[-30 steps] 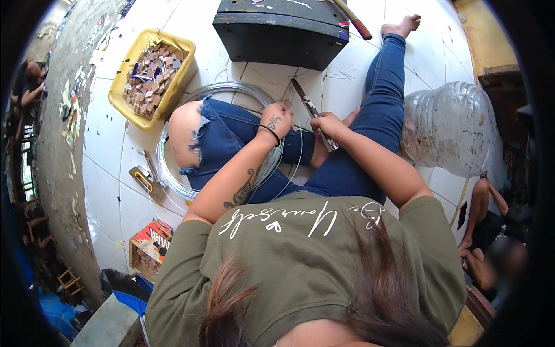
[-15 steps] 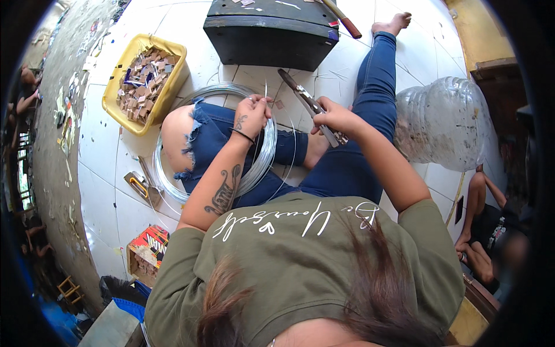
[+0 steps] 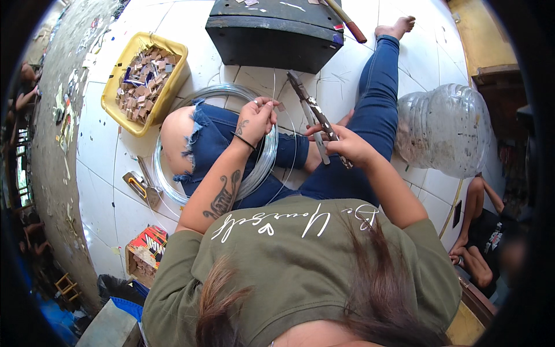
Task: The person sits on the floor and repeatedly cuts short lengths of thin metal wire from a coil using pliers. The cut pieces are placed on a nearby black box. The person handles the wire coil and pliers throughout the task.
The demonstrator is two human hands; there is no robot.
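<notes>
My left hand (image 3: 258,115) is closed, pinching a thin silvery wire (image 3: 274,85) whose free end points up away from me. Over my bent left leg lies a large coil of the same wire (image 3: 267,157), just under that hand. My right hand (image 3: 347,144) grips long, worn metal pliers (image 3: 317,110) with chipped dark paint. Their handles are spread apart, and the head points forward, to the right of the wire. Some fingers of this hand are hidden behind the handles.
A yellow tub (image 3: 182,72) of small brown squares stands front left. Ahead is a black box (image 3: 272,43) with a brown-handled tool (image 3: 352,29) on it. A trowel-like tool (image 3: 139,184) and small carton (image 3: 147,251) lie left, a large clear plastic bottle (image 3: 445,130) right. Another person (image 3: 483,237) sits far right.
My right hand has shifted slightly toward me and turned the pliers; their handles now show spread. The wire in my left fingers now shows longer and thinner above them.
</notes>
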